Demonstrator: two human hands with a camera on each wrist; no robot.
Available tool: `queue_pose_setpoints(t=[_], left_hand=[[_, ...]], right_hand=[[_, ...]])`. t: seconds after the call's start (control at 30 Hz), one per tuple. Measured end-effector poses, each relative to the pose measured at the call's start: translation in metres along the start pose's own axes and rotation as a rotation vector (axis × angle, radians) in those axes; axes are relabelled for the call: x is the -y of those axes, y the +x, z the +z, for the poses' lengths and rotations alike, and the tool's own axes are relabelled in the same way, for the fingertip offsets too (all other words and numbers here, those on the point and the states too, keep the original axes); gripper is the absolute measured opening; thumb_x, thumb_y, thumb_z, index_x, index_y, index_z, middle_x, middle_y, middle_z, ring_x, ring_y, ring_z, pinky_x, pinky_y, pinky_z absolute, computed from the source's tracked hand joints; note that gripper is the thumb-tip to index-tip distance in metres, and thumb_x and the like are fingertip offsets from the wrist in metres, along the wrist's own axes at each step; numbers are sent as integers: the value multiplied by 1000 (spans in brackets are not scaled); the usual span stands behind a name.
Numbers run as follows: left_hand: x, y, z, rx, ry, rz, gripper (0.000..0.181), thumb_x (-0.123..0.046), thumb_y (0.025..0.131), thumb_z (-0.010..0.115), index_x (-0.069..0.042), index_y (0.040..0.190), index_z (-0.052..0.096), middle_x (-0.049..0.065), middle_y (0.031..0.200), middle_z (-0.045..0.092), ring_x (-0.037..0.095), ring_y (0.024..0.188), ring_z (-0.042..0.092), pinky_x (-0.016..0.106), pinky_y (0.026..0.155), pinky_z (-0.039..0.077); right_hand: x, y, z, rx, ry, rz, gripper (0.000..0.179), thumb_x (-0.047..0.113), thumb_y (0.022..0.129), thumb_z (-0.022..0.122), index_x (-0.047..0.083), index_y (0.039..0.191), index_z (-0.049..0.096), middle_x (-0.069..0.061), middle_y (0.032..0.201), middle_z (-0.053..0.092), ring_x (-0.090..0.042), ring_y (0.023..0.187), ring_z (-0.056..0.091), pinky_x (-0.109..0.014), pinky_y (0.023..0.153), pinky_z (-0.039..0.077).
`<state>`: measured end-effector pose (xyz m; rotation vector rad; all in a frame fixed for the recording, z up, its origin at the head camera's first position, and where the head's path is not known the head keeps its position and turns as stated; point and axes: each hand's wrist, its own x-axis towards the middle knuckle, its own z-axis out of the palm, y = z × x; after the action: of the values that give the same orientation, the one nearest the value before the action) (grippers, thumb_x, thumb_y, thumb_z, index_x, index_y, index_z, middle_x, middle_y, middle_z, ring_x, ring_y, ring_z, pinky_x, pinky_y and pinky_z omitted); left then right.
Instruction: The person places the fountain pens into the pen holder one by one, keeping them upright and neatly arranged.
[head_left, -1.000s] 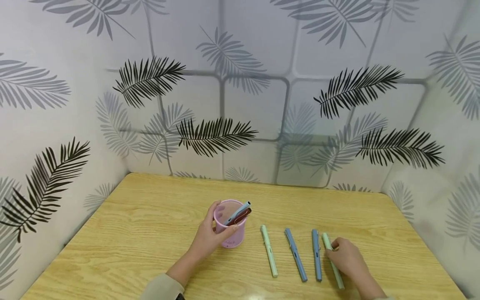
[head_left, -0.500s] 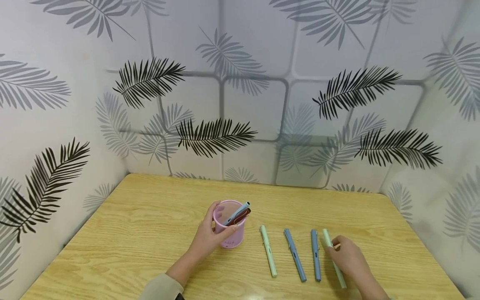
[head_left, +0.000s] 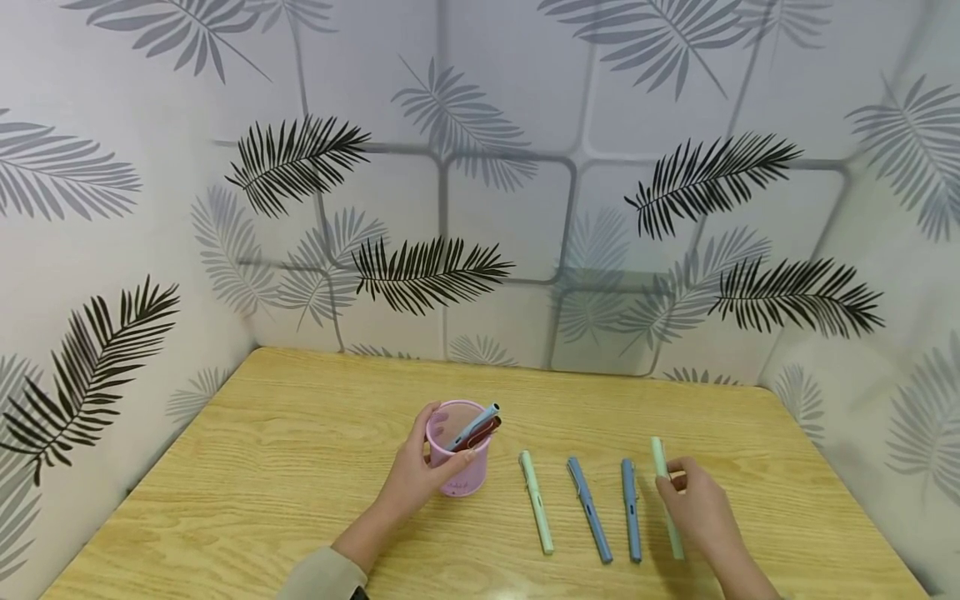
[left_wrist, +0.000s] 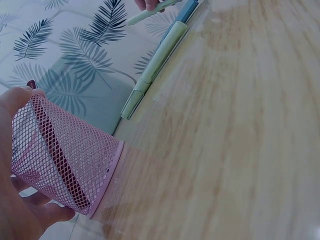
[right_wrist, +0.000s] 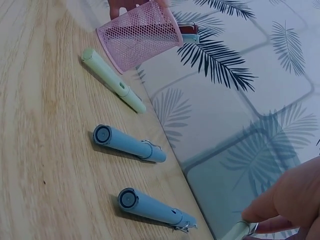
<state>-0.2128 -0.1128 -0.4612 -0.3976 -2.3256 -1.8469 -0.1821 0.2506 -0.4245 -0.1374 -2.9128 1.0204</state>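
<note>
A pink mesh pen cup [head_left: 461, 475] stands on the table, and my left hand [head_left: 416, 467] grips it round its side. Inside lean a light blue pen [head_left: 477, 423] and a dark red pen [head_left: 483, 432]. At the right, my right hand [head_left: 697, 500] pinches a pale green pen [head_left: 658, 457] between thumb and fingers, raised off the table. In the right wrist view only a short part of this green pen [right_wrist: 239, 231] shows. Left of that hand lie two blue pens, one blue pen [head_left: 632, 510] nearer to it and another blue pen [head_left: 590, 510], then a second green pen [head_left: 537, 502].
The wooden table [head_left: 300, 433] reaches back to a wall [head_left: 495, 325] with a leaf pattern. Side walls of the same pattern close it in at left and right. The lying pens are spaced apart in a row right of the cup.
My right hand has lifted the green pen off the table and moved it slightly up and away from the blue pen beside it. The left hand and the cup stay put.
</note>
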Motion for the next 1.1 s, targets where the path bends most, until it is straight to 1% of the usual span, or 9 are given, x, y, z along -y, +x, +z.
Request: queue_pose_setpoints(t=[0.13, 0.2, 0.43, 0.53, 0.7, 0.87, 1.0, 1.1], left_hand=[[0, 0, 0, -1, 0, 4, 86, -33, 80, 74, -19, 147, 22, 14, 139, 39, 37, 113, 51, 43, 84, 49], [0, 0, -1, -1, 0, 6, 86, -32, 80, 74, -19, 147, 22, 14, 139, 39, 38, 114, 51, 44, 84, 49], [1, 0, -1, -4, 9, 13, 85, -33, 80, 74, -19, 146, 23, 14, 139, 40, 38, 115, 49, 45, 84, 49], [2, 0, -1, -3, 12, 16, 85, -33, 80, 74, -18, 146, 23, 15, 138, 40, 38, 115, 49, 45, 84, 49], [1, 0, -1, 4, -4, 13, 85, -32, 80, 74, -18, 147, 22, 17, 138, 39, 40, 115, 49, 45, 85, 48], [3, 1, -1, 5, -7, 6, 84, -31, 81, 74, -20, 146, 22, 15, 140, 38, 39, 115, 49, 45, 85, 48], [5, 2, -1, 11, -12, 4, 83, -30, 81, 73, -21, 146, 23, 14, 140, 38, 39, 115, 50, 45, 86, 48], [5, 1, 0, 13, -15, 1, 83, -30, 81, 73, -21, 146, 23, 14, 141, 37, 38, 115, 50, 45, 86, 48]], right_hand=[[2, 0, 0, -47, 17, -13, 34, 14, 91, 54, -8, 116, 50, -17, 89, 62, -28, 77, 61, -36, 58, 49], [3, 0, 1, -57, 32, -18, 34, 15, 92, 54, -8, 116, 50, -17, 90, 62, -29, 78, 61, -37, 58, 50], [7, -3, 1, -92, 88, -33, 35, 17, 94, 52, -5, 120, 47, -22, 98, 60, -36, 86, 60, -40, 63, 51], [9, -5, 1, -121, 109, -48, 34, 17, 94, 52, -4, 120, 47, -22, 100, 60, -35, 87, 60, -39, 64, 51], [15, -7, 3, -192, 134, -72, 30, 15, 94, 53, 0, 119, 50, -19, 101, 61, -32, 86, 60, -33, 61, 49], [20, -8, 4, -232, 168, -79, 29, 17, 93, 56, 2, 117, 52, -17, 101, 62, -29, 86, 60, -27, 60, 47], [23, -9, 6, -268, 195, -106, 26, 16, 91, 58, 2, 113, 54, -17, 99, 63, -26, 83, 61, -24, 58, 48], [26, -8, 8, -277, 236, -126, 25, 14, 91, 60, 2, 112, 55, -17, 99, 63, -25, 81, 61, -22, 56, 49]])
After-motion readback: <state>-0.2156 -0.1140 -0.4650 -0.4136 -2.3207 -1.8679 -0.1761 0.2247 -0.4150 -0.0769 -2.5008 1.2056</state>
